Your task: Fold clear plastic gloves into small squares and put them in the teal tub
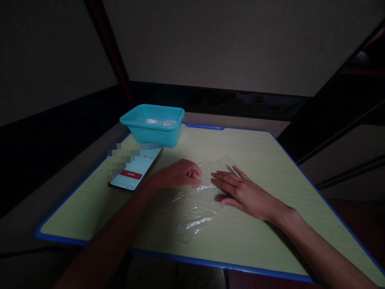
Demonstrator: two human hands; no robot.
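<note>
A clear, crinkled plastic sheet or bag (195, 208) lies on the table in front of me; I cannot tell which of the two it is. My left hand (182, 174) is at its left side, fingers curled in and thumb pressed toward them, pinching the plastic. On the right part of the plastic, my right hand (240, 188) rests with its fingers stretched out, holding nothing. Shiny folds run across the plastic below both hands.
The pale wood-look table (270, 233) has a blue rim. Left of my hands lies a phone (136, 168) with its screen lit. Behind it stands a turquoise plastic basin (156, 134) with something pale and shiny inside. Fabric-like panels (216, 44) rise behind the table.
</note>
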